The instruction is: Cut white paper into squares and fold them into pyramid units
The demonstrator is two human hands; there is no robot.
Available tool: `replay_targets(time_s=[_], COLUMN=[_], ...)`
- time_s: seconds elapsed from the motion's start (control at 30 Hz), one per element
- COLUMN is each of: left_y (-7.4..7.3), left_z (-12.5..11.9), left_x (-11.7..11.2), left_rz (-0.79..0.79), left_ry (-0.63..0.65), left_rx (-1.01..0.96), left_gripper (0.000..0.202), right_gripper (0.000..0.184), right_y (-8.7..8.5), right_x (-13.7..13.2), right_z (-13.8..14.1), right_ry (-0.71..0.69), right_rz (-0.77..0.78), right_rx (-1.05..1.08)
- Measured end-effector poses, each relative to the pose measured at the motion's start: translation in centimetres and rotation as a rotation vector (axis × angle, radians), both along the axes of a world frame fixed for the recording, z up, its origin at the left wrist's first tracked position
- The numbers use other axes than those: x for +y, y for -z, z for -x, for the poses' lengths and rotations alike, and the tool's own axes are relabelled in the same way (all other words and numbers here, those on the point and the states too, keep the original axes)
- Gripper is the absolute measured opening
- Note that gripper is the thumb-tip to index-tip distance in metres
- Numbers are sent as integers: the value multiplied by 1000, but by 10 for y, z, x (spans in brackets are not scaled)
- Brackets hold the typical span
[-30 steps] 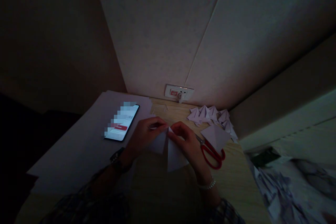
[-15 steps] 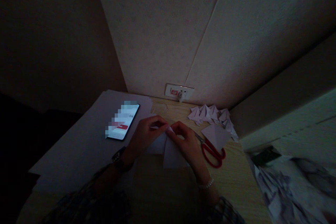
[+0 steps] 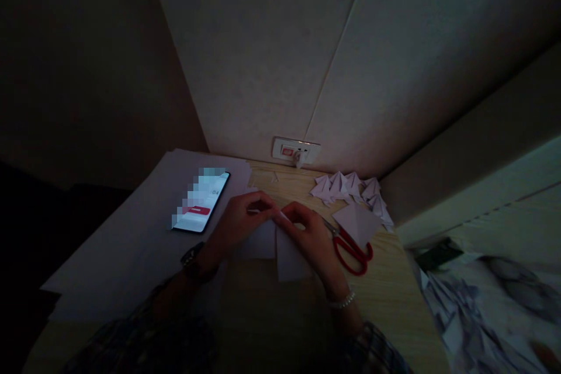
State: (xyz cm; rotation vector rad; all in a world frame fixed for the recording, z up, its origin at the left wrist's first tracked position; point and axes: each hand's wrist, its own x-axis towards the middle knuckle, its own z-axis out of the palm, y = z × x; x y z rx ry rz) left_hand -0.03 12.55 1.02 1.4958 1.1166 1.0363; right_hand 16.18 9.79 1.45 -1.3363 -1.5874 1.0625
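Both hands meet over the wooden tabletop, fingertips nearly touching. My left hand [image 3: 245, 216], with a dark watch at the wrist, pinches the top edge of a white sheet of paper [image 3: 289, 257]. Beside it my right hand [image 3: 309, 234], wearing a beaded bracelet, pinches the same paper at its upper corner. The paper hangs below the fingers, and part of it is hidden behind the right hand. Another white piece of paper [image 3: 258, 244] shows under my left hand. Red-handled scissors [image 3: 353, 251] lie just right of my right hand, their blades partly covered by it.
A lit phone [image 3: 199, 204] rests on a stack of white paper [image 3: 118, 239] at the left. Folded paper pieces [image 3: 346, 186] line the back right, with a folded paper square [image 3: 358, 221] by the scissors. A wall socket [image 3: 295, 151] holds a plug. More folded papers [image 3: 464, 310] lie lower right.
The view has shifted slightly, so most things appear a little further left. Both hands keep their pinch on the paper, whose lower part hangs at a slightly different angle.
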Motion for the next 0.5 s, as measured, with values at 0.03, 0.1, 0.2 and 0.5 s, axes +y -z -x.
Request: replay_targets(time_s=[0.03,0.1,0.2,0.5], left_y=[0,-1,-3,-5], left_z=[0,1,1,0], left_x=[0,0,1,2], left_rz=[-4,-11,-7,7], left_ry=[-19,-55,-73,-57], left_rx=[-6,-18,-27,-34], left_gripper=[10,10,11,11], right_gripper=[17,14,14,12], right_y=[1,2,3,5], right_x=[0,1,2,2], right_z=[-2,-6,-11,-9], right_ry=[-9,-35,-58,-69], right_rz=[13,48,76,62], right_rx=[10,27,25,-14])
